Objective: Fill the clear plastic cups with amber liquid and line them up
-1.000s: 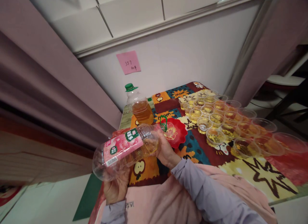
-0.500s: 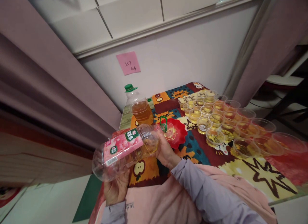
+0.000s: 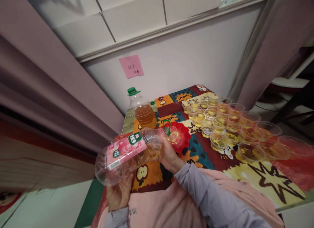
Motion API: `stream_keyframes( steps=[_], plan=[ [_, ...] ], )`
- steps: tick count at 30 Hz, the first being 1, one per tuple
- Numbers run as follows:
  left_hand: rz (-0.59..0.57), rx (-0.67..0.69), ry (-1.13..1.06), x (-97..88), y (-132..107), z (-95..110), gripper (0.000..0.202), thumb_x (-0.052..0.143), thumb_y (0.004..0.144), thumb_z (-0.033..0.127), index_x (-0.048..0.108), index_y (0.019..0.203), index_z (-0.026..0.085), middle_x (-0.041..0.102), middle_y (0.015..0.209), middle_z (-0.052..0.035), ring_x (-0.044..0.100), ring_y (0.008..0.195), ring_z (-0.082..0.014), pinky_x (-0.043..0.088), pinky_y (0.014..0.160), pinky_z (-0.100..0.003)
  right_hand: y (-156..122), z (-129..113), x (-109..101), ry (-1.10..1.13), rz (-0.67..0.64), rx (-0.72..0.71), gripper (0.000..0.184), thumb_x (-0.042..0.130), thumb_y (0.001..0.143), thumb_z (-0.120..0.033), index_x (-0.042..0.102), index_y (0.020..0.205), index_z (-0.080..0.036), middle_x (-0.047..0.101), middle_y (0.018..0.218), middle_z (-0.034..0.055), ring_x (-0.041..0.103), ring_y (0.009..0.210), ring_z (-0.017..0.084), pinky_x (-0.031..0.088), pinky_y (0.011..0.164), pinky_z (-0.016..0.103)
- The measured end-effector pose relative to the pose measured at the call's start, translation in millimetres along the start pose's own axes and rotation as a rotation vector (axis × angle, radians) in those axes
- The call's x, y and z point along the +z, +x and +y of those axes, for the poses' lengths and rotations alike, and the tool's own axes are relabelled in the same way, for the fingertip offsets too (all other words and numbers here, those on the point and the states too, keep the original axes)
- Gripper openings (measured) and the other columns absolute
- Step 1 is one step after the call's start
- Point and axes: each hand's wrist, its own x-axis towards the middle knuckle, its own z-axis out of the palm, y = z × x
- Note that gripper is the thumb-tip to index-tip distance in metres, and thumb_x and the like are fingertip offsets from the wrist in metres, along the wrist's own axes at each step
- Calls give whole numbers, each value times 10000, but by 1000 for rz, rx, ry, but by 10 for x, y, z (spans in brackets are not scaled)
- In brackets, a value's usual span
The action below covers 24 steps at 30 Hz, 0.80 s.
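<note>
Between my two hands lies a large clear plastic bottle (image 3: 126,153) with a pink label, tilted almost on its side. Some yellow liquid sits toward its neck end, on the right. My left hand (image 3: 120,193) supports the base from below, its fingers partly hidden behind the plastic. Around the neck end, my right hand (image 3: 169,156) is closed. Just past that hand is a red scalloped plate (image 3: 183,139), with a green plastic loop (image 3: 166,127) standing over it by the bottle's mouth. The mouth itself is mostly hidden by my right hand.
Behind stands a second bottle (image 3: 144,115) of amber liquid, topped with a green cap (image 3: 132,91). Rows of clear plastic cups (image 3: 219,140) holding yellow liquid fill the right of the patterned tablecloth (image 3: 149,179). A pink note (image 3: 131,66) sticks to the wall.
The view has shifted very slightly. Both hands keep the bottle in nearly the same tilted pose, and nothing else has visibly moved.
</note>
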Motion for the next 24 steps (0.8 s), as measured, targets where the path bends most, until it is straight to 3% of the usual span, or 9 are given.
stream_keyframes(
  steps=[9, 16, 24],
  plan=[
    [10, 21, -13, -39, -27, -32, 694, 657, 1038, 424, 406, 1684, 391, 535, 1675, -118, 591, 1482, -334, 597, 1113, -452, -9, 9, 3, 28, 28, -10, 530, 487, 1052, -723, 660, 1236, -257, 833, 1067, 85, 802, 799, 226, 684, 735, 438],
    [40, -6, -27, 42, -28, -21, 769, 664, 1039, 391, 306, 1718, 437, 489, 1704, -113, 628, 1447, -322, 579, 1130, -456, 5, 18, -26, 16, -13, -8, 587, 478, 1038, -762, 670, 1250, -250, 830, 1055, 83, 803, 823, 220, 684, 739, 415],
    [-9, -7, -32, 30, -14, -27, 701, 655, 1037, 355, 400, 1689, 385, 527, 1677, -119, 592, 1475, -337, 568, 1140, -453, -20, -16, 13, 18, -17, -3, 573, 422, 1083, -709, 670, 1295, -238, 835, 1062, 98, 809, 828, 226, 682, 708, 393]
  ],
)
